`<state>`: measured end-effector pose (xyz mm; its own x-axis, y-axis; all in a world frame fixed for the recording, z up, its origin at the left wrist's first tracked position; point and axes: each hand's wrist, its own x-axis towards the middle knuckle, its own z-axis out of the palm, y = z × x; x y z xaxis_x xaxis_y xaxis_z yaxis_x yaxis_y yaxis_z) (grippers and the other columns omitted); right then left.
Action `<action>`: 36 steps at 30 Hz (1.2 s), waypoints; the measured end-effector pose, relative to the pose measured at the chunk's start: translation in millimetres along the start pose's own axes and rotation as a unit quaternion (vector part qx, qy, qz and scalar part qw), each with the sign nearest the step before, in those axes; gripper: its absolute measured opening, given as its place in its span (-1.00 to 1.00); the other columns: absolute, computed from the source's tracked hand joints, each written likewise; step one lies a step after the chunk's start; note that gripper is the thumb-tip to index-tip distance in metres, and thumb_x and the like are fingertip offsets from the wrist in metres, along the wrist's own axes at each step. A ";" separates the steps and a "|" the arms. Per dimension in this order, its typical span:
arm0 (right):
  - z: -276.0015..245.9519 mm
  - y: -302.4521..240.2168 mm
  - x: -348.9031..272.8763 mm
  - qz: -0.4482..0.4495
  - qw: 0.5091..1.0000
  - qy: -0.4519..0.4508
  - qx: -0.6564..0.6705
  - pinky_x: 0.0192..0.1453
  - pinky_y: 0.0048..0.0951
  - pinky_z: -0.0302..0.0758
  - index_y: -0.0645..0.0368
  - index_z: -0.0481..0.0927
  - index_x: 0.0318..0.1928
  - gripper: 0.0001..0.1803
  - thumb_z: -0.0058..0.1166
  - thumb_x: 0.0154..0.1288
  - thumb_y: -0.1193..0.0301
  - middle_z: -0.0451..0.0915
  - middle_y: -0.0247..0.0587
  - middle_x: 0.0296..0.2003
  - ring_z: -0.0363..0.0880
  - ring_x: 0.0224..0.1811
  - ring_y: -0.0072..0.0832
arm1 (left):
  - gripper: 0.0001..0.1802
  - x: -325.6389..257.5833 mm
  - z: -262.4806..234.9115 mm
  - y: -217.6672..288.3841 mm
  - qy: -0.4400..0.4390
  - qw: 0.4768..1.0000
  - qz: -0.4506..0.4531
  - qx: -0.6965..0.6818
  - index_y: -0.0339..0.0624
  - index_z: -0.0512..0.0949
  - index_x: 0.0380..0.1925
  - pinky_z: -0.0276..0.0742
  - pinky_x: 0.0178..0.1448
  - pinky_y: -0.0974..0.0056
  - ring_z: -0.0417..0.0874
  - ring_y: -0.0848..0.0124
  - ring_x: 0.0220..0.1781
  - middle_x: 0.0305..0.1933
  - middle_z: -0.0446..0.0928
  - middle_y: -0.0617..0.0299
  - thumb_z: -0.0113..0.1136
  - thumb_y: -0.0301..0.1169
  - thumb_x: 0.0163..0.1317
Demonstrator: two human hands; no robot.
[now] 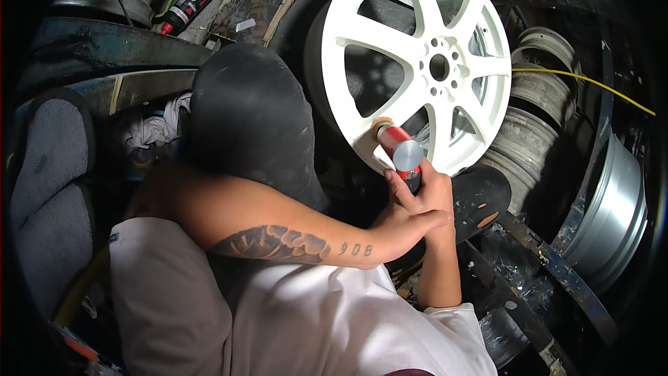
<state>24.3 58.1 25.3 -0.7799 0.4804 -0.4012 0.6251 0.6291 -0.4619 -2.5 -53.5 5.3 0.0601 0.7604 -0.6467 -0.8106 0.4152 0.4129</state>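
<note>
A white multi-spoke car wheel rim (348,36) stands tilted in front of me at the upper right. My right hand (433,189) is wrapped around the handle of a small red and silver rotary sander (398,145). The sander's brownish pad touches or nearly touches the rim's lower left part, where a spoke meets the outer ring. From the left, my tattooed left forearm crosses my body. My left hand (407,228) clasps my right wrist, thumb over the top; its other fingers are mostly hidden.
Bare metal wheels (529,132) are stacked on the right, with a silver rim (605,216) nearer me. A yellow hose (591,79) runs there. A black bottle with a red cap (198,0) lies at the upper left, beyond a crumpled cloth (160,125). My dark-clad knee (250,111) flanks the rim.
</note>
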 end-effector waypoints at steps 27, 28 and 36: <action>-2.0 -1.6 2.3 -0.029 0.998 -0.054 -0.025 -0.39 -0.18 0.61 0.15 0.69 -0.21 -0.58 0.41 0.22 0.04 0.61 -0.03 -0.63 0.68 -0.55 0.01 | -0.28 -8.0 1.8 -3.3 0.031 0.998 -0.021 -0.046 -0.26 0.50 -0.17 0.45 -0.30 0.36 0.51 0.51 -0.38 -0.35 0.47 0.26 0.39 0.26 0.21; -5.8 -2.8 0.7 -0.023 0.997 -0.064 -0.028 -0.39 -0.18 0.61 0.15 0.69 -0.21 -0.58 0.42 0.21 0.05 0.62 -0.03 -0.63 0.69 -0.55 0.01 | -0.28 -11.3 1.9 0.7 0.020 0.998 -0.031 -0.048 -0.26 0.50 -0.17 0.45 -0.30 0.35 0.51 0.51 -0.38 -0.35 0.47 0.26 0.39 0.26 0.21; 1.2 -0.8 -2.2 -0.024 0.998 -0.062 -0.024 -0.38 -0.18 0.62 0.14 0.70 -0.19 -0.60 0.42 0.21 0.07 0.63 -0.03 -0.61 0.70 -0.54 0.00 | -0.27 -13.6 2.7 -2.2 0.037 0.998 -0.030 -0.035 -0.23 0.50 -0.20 0.48 -0.26 0.35 0.53 0.52 -0.37 -0.37 0.45 0.27 0.38 0.30 0.20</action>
<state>25.6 55.8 25.5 -0.7972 0.3725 -0.4750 0.5831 0.6789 -0.4462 0.0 -63.4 15.0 0.0681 0.6950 -0.7158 -0.8462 0.4203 0.3275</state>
